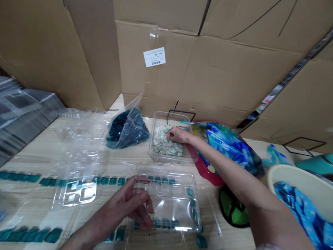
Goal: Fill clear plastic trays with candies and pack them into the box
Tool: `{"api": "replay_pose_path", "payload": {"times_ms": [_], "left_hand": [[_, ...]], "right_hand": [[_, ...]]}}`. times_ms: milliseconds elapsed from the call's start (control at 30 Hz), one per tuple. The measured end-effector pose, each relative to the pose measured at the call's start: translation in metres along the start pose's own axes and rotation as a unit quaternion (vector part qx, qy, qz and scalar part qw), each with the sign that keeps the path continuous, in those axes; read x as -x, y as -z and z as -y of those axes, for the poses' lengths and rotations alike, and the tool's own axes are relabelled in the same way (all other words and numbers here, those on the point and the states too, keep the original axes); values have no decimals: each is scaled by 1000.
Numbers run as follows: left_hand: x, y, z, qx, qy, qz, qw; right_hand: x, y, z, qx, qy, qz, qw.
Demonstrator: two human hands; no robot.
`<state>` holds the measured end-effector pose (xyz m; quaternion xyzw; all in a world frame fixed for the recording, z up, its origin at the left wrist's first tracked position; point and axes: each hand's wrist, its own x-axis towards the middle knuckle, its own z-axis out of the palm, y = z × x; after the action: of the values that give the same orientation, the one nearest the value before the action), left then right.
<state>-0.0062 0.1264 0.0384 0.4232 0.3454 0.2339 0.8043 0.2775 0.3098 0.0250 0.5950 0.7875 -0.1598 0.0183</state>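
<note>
Large cardboard sheets (207, 66) line the wall behind a pale wooden table (27, 159)

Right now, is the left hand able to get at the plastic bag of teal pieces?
Probably yes. The left hand is at the clear plastic tray, and the bag of teal pieces lies ahead, with only thin clear packaging between them. The right arm passes to the bag's right.

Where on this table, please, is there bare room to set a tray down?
Bare wood shows right of the clear blister tray, by the green object, and above the far-left teal tile row. Around the left hand, tiles and plastic crowd.
</note>
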Motion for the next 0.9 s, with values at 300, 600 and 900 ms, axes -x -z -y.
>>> {"api": "replay_pose_path", "payload": {"times_ms": [300,600,900], "left_hand": [[5,-5,-2,-6,-1,-18,1000],[10,-8,-3,-16,-5,-25,1000],[14,-2,-1,-13,-8,-31,999]], "right_hand": [[-3,-6,1,8,4,-17,1000],[-3,-8,2,-30,-7,-9,999],[0,2,0,-134,-27,4,991]]}}
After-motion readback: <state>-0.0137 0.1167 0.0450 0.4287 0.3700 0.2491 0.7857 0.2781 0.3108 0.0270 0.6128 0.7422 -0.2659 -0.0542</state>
